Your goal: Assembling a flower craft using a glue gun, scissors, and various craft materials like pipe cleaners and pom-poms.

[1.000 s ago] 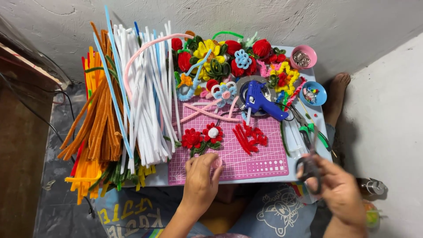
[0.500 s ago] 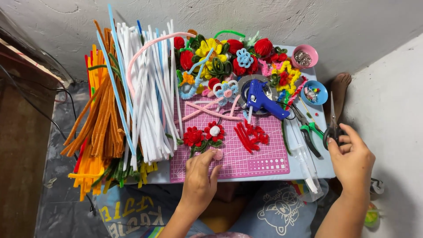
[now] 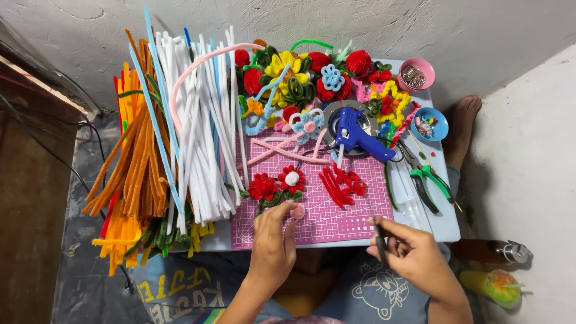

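Left hand (image 3: pixel 273 240) pins a pink piece (image 3: pixel 297 211) on the mat (image 3: pixel 336 219); right hand (image 3: pixel 414 252), at 4 o'clock, grips scissors (image 3: pixel 380 243): advise steady, close snips.

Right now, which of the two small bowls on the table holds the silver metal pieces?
The pink bowl at the far right corner; the blue bowl nearer the person holds mixed small coloured bits.

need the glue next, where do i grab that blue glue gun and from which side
Probably by its handle, the thick blue end slanting toward the pliers. Come from the right: the glue gun lies flat, nozzle pointing down-left over the pink mat.
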